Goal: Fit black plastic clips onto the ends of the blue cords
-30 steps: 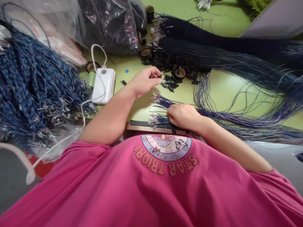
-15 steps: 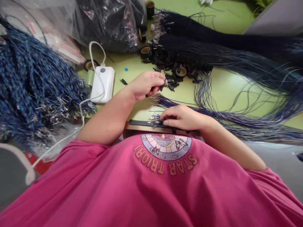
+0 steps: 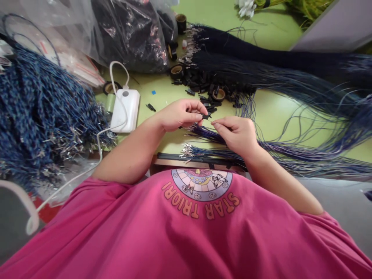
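My left hand (image 3: 181, 115) is closed, with a small black connector housing (image 3: 205, 116) pinched between thumb and fingers. Facing it from the right, my right hand (image 3: 238, 133) pinches a thin wire (image 3: 211, 121) close to its end, which points at the housing. Whether the wire touches the housing is too small to tell. Below my hands, a bundle of dark blue wires (image 3: 203, 152) with bare metal terminals lies along the table's front edge. A second wire bundle (image 3: 200, 133) runs just behind it. Loose black connector housings (image 3: 200, 82) are heaped beyond my left hand.
A white power bank (image 3: 125, 110) with a cable stands left of my hands, near a green spool (image 3: 110, 103). Twisted blue wires (image 3: 49, 112) hang at far left. Tape rolls (image 3: 218, 94), a plastic bag (image 3: 130, 35) and long dark wires (image 3: 261, 54) lie at the back.
My right hand has lifted from the front wire bundle and moved up toward my left hand, now with one wire pinched. My left hand has turned the black housing to face right.
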{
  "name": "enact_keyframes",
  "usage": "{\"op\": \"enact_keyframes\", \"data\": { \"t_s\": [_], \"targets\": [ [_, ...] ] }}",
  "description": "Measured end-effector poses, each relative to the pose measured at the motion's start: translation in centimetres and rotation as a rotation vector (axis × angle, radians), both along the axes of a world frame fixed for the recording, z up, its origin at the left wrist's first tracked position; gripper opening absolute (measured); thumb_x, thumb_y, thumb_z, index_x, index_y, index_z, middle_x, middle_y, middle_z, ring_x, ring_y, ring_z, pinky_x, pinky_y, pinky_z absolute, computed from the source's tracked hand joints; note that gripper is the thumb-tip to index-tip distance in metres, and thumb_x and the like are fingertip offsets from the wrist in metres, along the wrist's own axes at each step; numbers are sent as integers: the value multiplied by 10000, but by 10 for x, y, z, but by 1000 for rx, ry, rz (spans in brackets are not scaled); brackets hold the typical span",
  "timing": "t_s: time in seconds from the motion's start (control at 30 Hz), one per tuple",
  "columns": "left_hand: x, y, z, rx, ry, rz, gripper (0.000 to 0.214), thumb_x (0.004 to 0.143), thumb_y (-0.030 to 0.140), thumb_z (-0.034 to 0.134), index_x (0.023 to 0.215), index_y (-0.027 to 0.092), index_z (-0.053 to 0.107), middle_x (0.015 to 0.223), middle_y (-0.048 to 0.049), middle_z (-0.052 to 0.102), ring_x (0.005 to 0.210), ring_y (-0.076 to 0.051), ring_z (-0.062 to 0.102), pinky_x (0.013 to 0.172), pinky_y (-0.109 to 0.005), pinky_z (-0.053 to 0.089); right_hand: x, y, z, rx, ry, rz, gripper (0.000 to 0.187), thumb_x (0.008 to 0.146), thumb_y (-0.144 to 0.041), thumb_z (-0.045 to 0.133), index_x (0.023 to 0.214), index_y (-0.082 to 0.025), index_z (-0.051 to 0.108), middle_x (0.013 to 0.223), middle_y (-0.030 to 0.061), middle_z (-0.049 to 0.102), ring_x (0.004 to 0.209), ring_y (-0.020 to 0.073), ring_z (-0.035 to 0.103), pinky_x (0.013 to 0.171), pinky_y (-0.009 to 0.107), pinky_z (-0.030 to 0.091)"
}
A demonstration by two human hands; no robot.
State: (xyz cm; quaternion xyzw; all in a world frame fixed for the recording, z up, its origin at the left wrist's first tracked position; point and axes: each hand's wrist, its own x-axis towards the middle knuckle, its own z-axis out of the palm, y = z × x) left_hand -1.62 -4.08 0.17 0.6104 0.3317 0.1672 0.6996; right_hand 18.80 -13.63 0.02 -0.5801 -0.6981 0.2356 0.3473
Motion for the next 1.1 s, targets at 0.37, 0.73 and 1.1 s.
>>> {"op": "enact_keyframes", "data": {
  "t_s": [0.37, 0.73, 1.1],
  "targets": [
    [0, 0, 0, 82, 12, 11, 205, 755, 180, 690, 950, 133, 649, 758, -24, 692, 462, -15, 396, 466, -197, 290, -2, -1, -1, 41, -234, -3, 291, 914, -265, 513, 771, -192, 756, 749, 44, 737, 715, 178, 670, 653, 290, 437],
    [7, -3, -1, 299, 83, 68, 165, 695, 171, 748, 841, 114, 695, 799, -23, 708, 728, -105, 624, 761, -291, 504, -5, 6, -2, -128, -243, 62, 310, 898, -298, 501, 736, -177, 736, 635, 17, 654, 625, 141, 570, 622, 274, 355],
    [9, -4, -4, 270, 53, 26, 164, 682, 129, 751, 840, 99, 719, 814, -45, 727, 733, -115, 637, 746, -287, 503, -4, 11, 0, -213, -87, 87, 288, 853, -322, 551, 667, -160, 699, 566, -7, 577, 577, 121, 504, 612, 267, 362]
  ]
}}
